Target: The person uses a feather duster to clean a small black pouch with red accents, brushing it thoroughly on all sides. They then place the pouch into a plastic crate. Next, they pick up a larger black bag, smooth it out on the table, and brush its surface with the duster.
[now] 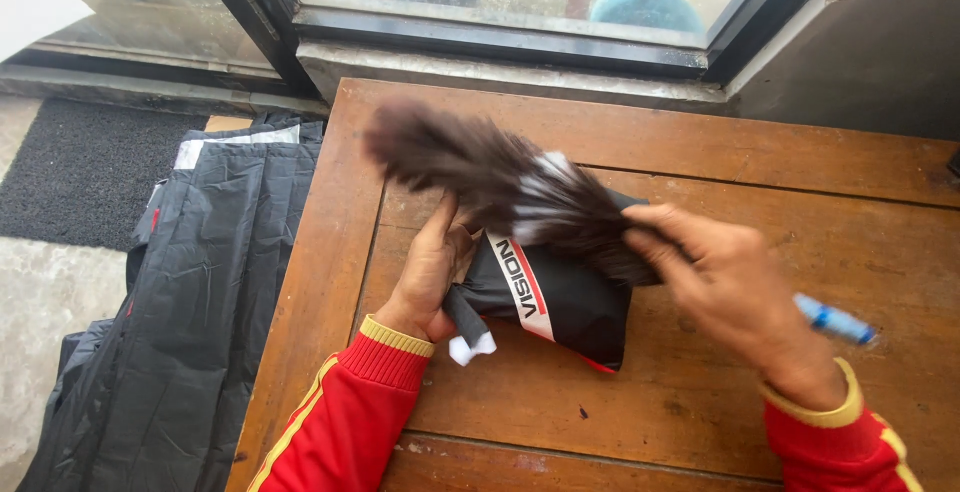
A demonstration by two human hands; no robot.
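Observation:
A black plastic-wrapped parcel [560, 302] with a white and red stripe lies on a wooden table [720, 152]. My left hand [428, 274] presses on the parcel's left end, where a white scrap sticks out. My right hand [735, 297] pinches a loose black plastic flap or bag [480, 164], which is lifted above the parcel and blurred by motion; I cannot tell if it is part of the parcel's wrapping. A blue pen [836, 321] sticks out from the same hand toward the right. Both of my sleeves are red with yellow cuffs.
A pile of black plastic bags [200, 292] lies on the floor left of the table. A dark doormat [85, 167] sits beyond it by a glass door. A dark-framed window [500, 27] runs along the table's far edge.

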